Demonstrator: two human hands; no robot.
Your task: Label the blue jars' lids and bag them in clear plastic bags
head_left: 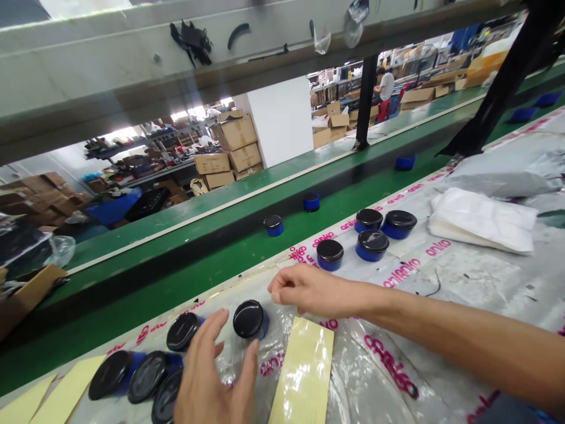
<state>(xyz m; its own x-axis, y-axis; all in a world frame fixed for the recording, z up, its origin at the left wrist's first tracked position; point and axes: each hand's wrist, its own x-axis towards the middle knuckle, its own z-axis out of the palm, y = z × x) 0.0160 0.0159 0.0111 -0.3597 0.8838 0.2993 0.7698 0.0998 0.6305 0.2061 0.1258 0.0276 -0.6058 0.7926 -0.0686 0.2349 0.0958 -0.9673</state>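
Note:
Fingers and thumb apart, my left hand (214,368) is open just short of a round blue container with a black lid (248,320), with no grip on it. My right hand (304,287) is to the right of that container, its fingers pinched together; anything between them is too small to make out. Below my right hand lies a yellow sticker sheet (303,371). Beside my left hand sits a cluster of similar black-lidded containers (148,375), partly hidden by it. Beyond my right hand stand several more containers (371,244) on the plastic-covered table.
Behind the table runs a green conveyor belt (212,256) carrying some containers (273,225). A stack of white sheets (483,219) lies at right, and yellow sheets (66,388) at lower left. A black post (498,82) and a grey overhead beam (132,65) frame the view. A person (386,85) is far back.

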